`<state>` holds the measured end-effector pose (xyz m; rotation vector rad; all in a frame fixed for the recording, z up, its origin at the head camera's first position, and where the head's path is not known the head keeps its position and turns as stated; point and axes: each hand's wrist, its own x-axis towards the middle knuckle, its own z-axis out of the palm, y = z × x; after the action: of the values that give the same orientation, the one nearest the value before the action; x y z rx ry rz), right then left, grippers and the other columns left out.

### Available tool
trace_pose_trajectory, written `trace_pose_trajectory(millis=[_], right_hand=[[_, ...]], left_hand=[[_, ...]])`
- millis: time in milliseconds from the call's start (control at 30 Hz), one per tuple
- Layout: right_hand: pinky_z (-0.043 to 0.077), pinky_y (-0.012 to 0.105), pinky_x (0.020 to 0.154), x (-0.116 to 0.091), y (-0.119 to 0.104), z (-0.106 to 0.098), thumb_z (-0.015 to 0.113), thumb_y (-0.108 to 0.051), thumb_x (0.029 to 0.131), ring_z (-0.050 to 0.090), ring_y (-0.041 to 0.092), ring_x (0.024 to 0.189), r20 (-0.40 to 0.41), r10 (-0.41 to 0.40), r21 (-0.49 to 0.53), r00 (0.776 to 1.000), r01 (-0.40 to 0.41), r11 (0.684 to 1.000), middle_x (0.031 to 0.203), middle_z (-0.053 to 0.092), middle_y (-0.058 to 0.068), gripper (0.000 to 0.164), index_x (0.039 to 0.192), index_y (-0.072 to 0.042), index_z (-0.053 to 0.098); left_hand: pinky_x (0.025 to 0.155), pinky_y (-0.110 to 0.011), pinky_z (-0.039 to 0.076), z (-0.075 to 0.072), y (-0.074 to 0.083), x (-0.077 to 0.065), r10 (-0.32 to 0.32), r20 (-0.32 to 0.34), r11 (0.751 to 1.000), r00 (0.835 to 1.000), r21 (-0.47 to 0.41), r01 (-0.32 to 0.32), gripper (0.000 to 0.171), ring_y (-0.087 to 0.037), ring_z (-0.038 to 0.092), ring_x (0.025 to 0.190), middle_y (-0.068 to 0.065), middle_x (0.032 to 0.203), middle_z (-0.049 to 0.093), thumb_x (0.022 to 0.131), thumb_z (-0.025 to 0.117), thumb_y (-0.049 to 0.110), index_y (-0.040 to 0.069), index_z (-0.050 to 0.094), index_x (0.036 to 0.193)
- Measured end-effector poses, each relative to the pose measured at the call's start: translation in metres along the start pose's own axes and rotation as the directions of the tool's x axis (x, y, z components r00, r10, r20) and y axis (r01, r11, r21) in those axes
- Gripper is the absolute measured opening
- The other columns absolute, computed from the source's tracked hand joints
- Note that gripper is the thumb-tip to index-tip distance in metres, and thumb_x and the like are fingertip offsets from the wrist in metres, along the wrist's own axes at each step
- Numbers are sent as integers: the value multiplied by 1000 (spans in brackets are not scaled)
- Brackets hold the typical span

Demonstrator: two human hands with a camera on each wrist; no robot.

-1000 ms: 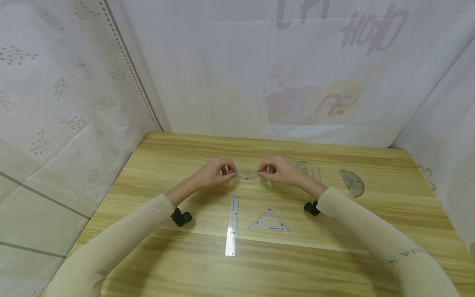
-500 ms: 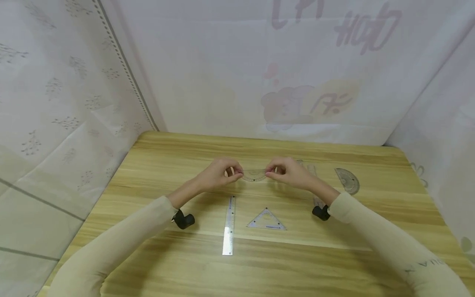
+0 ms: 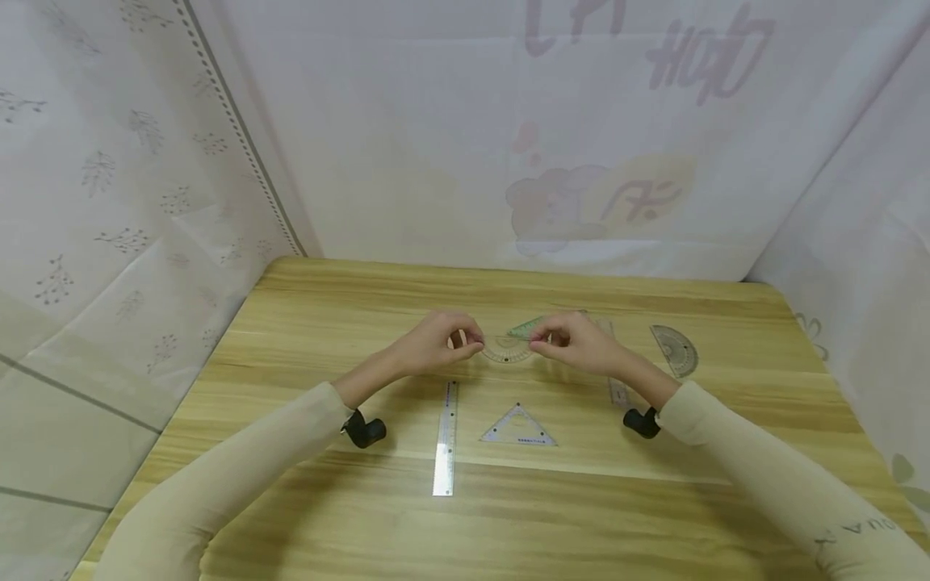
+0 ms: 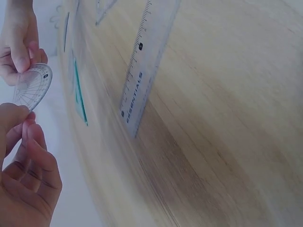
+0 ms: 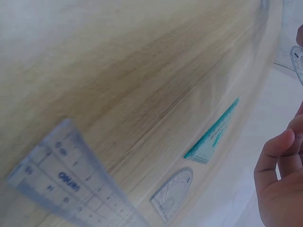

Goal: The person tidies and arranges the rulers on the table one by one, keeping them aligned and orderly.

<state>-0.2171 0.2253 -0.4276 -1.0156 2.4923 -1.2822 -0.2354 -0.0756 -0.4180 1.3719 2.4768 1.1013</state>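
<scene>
A clear protractor point(image 3: 506, 351) is held between both hands above the table, its straight edge on the far side and its curve toward me. My left hand point(image 3: 439, 343) pinches its left corner between thumb and fingers; my right hand point(image 3: 581, 345) pinches the right corner. The left wrist view shows this protractor point(image 4: 35, 82) stretched from hand to hand, off the wood. Just behind it lies a green set square point(image 3: 523, 329), partly covered by the right hand. In the right wrist view only an edge of the held protractor point(image 5: 297, 61) shows.
Nearer me on the wooden table point(image 3: 327, 516) lie a clear ruler point(image 3: 446, 452) and a clear set square point(image 3: 518, 428). Another ruler point(image 3: 618, 393) is partly under the right forearm. A second protractor point(image 3: 676, 349) lies at the right. In the right wrist view, a protractor point(image 5: 173, 194) lies near the green set square.
Both hands have shifted rightward over the table with the protractor between them. The green set square has come into sight behind it. The head view has turned slightly right.
</scene>
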Motion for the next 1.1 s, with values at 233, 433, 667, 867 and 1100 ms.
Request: trace_pose_trajectory(millis=[233, 433, 667, 867, 1100], right_hand=[[39, 26, 53, -12, 3, -4, 68, -8, 99, 43, 10, 55, 11, -21, 10, 1000, 21, 1000, 84, 69, 11, 7, 99, -8, 75], [39, 26, 54, -24, 6, -8, 67, -8, 100, 43, 11, 56, 29, 29, 26, 999, -30, 999, 85, 68, 13, 8, 101, -7, 75], [37, 24, 53, -35, 1, -12, 67, -5, 99, 41, 8, 54, 32, 39, 37, 999, -40, 998, 74, 64, 13, 8, 99, -5, 75], [34, 23, 51, -40, 4, -12, 65, -2, 100, 38, 7, 53, 53, 71, 34, 996, -73, 997, 70, 62, 14, 9, 99, -1, 74], [36, 23, 53, -47, 3, -16, 66, -7, 100, 41, 9, 55, 58, 126, 38, 990, -128, 991, 75, 64, 11, 8, 99, -6, 74]], left_hand=[[68, -23, 54, 8, 5, 7, 13, 24, 1000, 1000, 13, -13, 4, -9, 62, 77, 0, 92, 69, 97, 70, 7, 5, 73, 99], [70, -23, 53, 16, 12, 13, -4, 51, 1000, 999, 6, 3, 6, -8, 61, 79, 3, 92, 67, 99, 69, 10, 7, 74, 99], [70, -22, 52, 22, 16, 19, 1, 72, 1000, 997, 21, -3, 6, -8, 60, 79, 3, 93, 66, 99, 69, 10, 9, 74, 98], [70, -22, 52, 26, 19, 24, 1, 95, 1000, 995, 30, -4, 6, -11, 61, 79, 3, 93, 66, 99, 69, 11, 9, 75, 97], [72, -22, 51, 32, 24, 32, 18, 116, 999, 993, 41, -22, 6, -8, 61, 79, 4, 94, 68, 99, 69, 13, 10, 74, 99]])
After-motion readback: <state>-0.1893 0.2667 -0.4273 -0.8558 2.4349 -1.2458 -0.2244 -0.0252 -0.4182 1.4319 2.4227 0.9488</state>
